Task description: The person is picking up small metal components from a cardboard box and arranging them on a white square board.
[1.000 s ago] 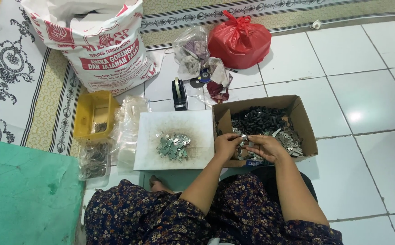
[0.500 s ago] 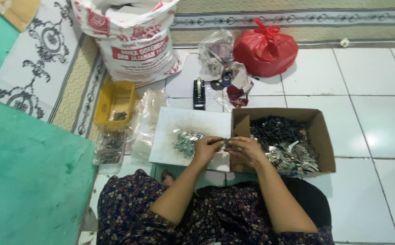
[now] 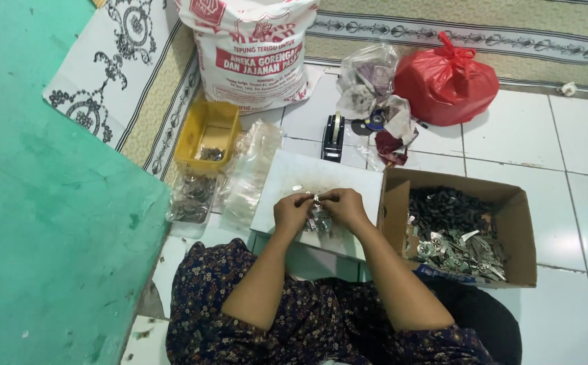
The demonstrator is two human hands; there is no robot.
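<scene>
My left hand [image 3: 292, 209] and my right hand [image 3: 343, 205] meet over a white board [image 3: 287, 179] on the floor, fingertips pinched together on a small silvery metal part [image 3: 316, 200]. A small pile of metal parts [image 3: 320, 221] lies on the board just under the hands, partly hidden by them. Right of the board stands an open cardboard box [image 3: 525, 230] holding dark and silvery metal pieces [image 3: 453, 233].
A yellow tray [image 3: 207, 132] with a few parts and clear plastic bags [image 3: 253, 169] lie left of the board. Behind are a large white sack [image 3: 250, 51], a black tape dispenser [image 3: 333, 135], a tied red bag [image 3: 446, 81] and a green wall [image 3: 44, 223] at left.
Both hands moved from the cardboard box's edge leftward onto the white board. The camera view shifted, so everything sits further right and lower in frame.
</scene>
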